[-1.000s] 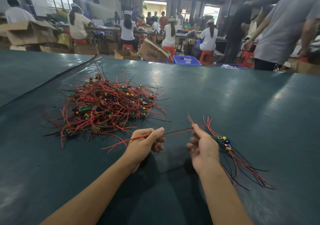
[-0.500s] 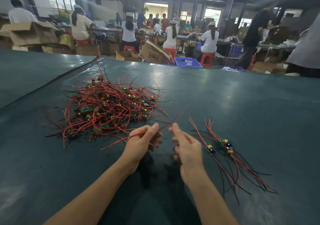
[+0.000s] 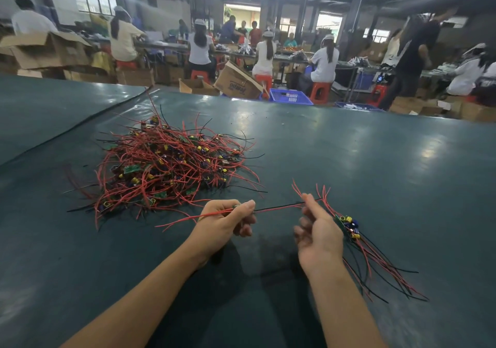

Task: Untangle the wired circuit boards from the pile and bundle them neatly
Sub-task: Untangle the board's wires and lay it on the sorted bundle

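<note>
A tangled pile of wired circuit boards [image 3: 166, 167], red and black leads with small green boards, lies on the dark green table [image 3: 375, 173] at the left. My left hand [image 3: 228, 224] grips one wired board, its red leads trailing left and its black and red leads stretched to the right. My right hand [image 3: 316, 229] pinches the far end of those stretched leads between thumb and fingers. Just right of that hand lies a sorted bundle of boards [image 3: 349, 225], its wires fanning toward the lower right.
The table's far edge runs across the view, with cardboard boxes [image 3: 237, 83], a blue crate [image 3: 290, 96] and red stools behind it. Several people sit or stand at benches in the background. A seam in the table cover [image 3: 67, 130] crosses the upper left.
My right hand has slid rightward along the leads, drawing them straight between my two hands. The left hand has kept its grip on the board.
</note>
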Demonstrator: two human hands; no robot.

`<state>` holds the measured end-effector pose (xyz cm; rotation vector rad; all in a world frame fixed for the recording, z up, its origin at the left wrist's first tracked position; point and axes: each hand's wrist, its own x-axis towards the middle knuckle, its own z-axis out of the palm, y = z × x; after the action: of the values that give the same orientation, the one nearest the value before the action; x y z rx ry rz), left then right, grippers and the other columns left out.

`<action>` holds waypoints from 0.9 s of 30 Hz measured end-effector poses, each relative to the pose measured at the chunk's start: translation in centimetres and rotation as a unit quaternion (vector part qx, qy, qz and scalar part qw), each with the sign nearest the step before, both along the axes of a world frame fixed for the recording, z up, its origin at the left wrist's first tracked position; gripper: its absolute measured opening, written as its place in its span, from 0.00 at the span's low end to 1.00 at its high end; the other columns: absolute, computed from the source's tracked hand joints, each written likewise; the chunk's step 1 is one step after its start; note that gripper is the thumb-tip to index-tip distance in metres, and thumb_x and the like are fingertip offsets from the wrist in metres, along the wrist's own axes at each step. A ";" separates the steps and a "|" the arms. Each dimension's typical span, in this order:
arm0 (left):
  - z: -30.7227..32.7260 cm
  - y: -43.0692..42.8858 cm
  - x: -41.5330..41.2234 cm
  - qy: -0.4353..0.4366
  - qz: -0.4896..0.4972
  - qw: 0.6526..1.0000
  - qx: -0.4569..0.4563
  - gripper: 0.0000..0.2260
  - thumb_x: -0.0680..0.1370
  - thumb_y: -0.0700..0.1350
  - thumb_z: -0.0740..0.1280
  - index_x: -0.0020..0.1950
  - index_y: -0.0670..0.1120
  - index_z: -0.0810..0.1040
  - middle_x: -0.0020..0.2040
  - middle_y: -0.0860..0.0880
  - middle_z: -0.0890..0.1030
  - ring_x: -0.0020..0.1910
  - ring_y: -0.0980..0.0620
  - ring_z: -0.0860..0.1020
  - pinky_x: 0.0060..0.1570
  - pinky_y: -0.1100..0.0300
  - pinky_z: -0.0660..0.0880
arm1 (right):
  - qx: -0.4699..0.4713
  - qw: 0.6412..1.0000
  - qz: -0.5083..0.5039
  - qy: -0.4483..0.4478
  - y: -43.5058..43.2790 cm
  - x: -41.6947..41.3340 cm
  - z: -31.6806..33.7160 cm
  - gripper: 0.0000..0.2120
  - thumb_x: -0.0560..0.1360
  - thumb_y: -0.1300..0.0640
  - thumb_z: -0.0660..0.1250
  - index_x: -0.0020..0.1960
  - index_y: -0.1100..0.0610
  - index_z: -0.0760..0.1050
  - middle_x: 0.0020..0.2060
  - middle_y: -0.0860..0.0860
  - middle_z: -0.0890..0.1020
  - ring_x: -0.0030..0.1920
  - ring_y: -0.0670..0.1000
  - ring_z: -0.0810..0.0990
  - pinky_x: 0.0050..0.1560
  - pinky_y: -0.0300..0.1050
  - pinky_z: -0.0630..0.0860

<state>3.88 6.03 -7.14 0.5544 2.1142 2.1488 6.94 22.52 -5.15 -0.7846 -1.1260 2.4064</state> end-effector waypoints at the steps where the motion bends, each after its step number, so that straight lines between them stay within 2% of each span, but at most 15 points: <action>1: 0.0 0.0 0.0 0.001 -0.002 1.000 0.001 0.16 0.73 0.58 0.69 0.33 0.47 0.83 0.31 0.45 0.81 0.29 0.52 0.78 0.33 0.64 0.74 | -0.020 1.000 -0.008 0.014 0.4 0.0 0.1 0.06 0.74 0.61 0.71 0.39 0.56 0.78 0.28 0.47 0.72 0.20 0.42 0.63 0.18 0.34 0.58; 5: 0.1 0.0 0.0 -0.005 0.022 1.000 0.014 0.17 0.72 0.59 0.71 0.33 0.47 0.83 0.30 0.46 0.82 0.29 0.53 0.78 0.32 0.65 0.73 | -0.049 0.997 0.003 0.054 0.6 0.2 0.1 0.06 0.77 0.59 0.68 0.41 0.56 0.80 0.27 0.45 0.70 0.20 0.42 0.62 0.19 0.34 0.59; 9: 0.3 -0.2 -0.3 -0.082 0.119 0.984 0.102 0.17 0.65 0.60 0.73 0.36 0.47 0.85 0.35 0.46 0.84 0.32 0.55 0.79 0.31 0.66 0.73 | 0.006 0.996 0.046 0.073 -0.5 0.4 -0.1 0.08 0.77 0.59 0.68 0.40 0.57 0.81 0.26 0.45 0.70 0.22 0.43 0.64 0.20 0.34 0.59; 12: 0.5 -0.2 -0.5 -0.120 0.144 0.972 0.143 0.19 0.61 0.59 0.75 0.39 0.45 0.84 0.38 0.45 0.85 0.33 0.54 0.80 0.32 0.65 0.74 | 0.042 0.993 0.067 0.084 -1.0 0.6 -0.1 0.07 0.76 0.60 0.68 0.40 0.58 0.82 0.25 0.46 0.69 0.24 0.43 0.65 0.21 0.35 0.60; 17: 0.6 -0.1 -0.4 -0.158 0.092 0.974 0.136 0.16 0.62 0.53 0.76 0.41 0.43 0.84 0.40 0.44 0.85 0.35 0.53 0.82 0.31 0.67 0.75 | 0.035 0.995 0.042 0.089 -0.4 0.6 0.0 0.06 0.75 0.58 0.69 0.41 0.57 0.81 0.26 0.45 0.70 0.23 0.43 0.65 0.21 0.35 0.61; 19: 0.7 -0.1 -0.3 -0.168 0.074 0.970 0.159 0.13 0.64 0.50 0.75 0.42 0.43 0.84 0.41 0.45 0.85 0.35 0.54 0.82 0.32 0.67 0.75 | 0.030 0.995 0.041 0.088 -0.2 0.6 0.0 0.06 0.75 0.58 0.70 0.40 0.57 0.81 0.26 0.45 0.71 0.23 0.43 0.65 0.21 0.35 0.61; 21: 1.0 0.0 -0.4 -0.177 0.078 0.961 0.196 0.14 0.66 0.49 0.73 0.48 0.42 0.83 0.41 0.47 0.85 0.34 0.56 0.80 0.32 0.68 0.76 | 0.032 0.994 0.044 0.089 -0.2 0.6 0.0 0.07 0.75 0.57 0.69 0.39 0.57 0.81 0.26 0.46 0.70 0.24 0.44 0.65 0.21 0.35 0.61; 24: 1.1 0.0 -0.7 -0.205 0.082 0.939 0.263 0.18 0.67 0.49 0.71 0.53 0.42 0.83 0.37 0.51 0.82 0.31 0.57 0.77 0.30 0.66 0.75 | 0.028 0.993 0.056 0.102 -0.4 0.8 0.0 0.15 0.77 0.49 0.67 0.36 0.55 0.83 0.26 0.46 0.71 0.24 0.44 0.66 0.22 0.36 0.61; 27: 1.2 -0.3 -0.9 -0.207 0.044 0.931 0.296 0.17 0.69 0.50 0.70 0.52 0.42 0.83 0.34 0.51 0.77 0.29 0.56 0.73 0.30 0.64 0.75 | 0.006 0.991 0.072 0.110 -0.2 0.9 -0.2 0.26 0.77 0.38 0.60 0.37 0.55 0.85 0.28 0.47 0.74 0.25 0.45 0.67 0.23 0.36 0.63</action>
<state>2.97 5.70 -5.97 0.0117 1.2902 2.6561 7.84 22.30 -5.37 -0.4339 -1.1417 2.5254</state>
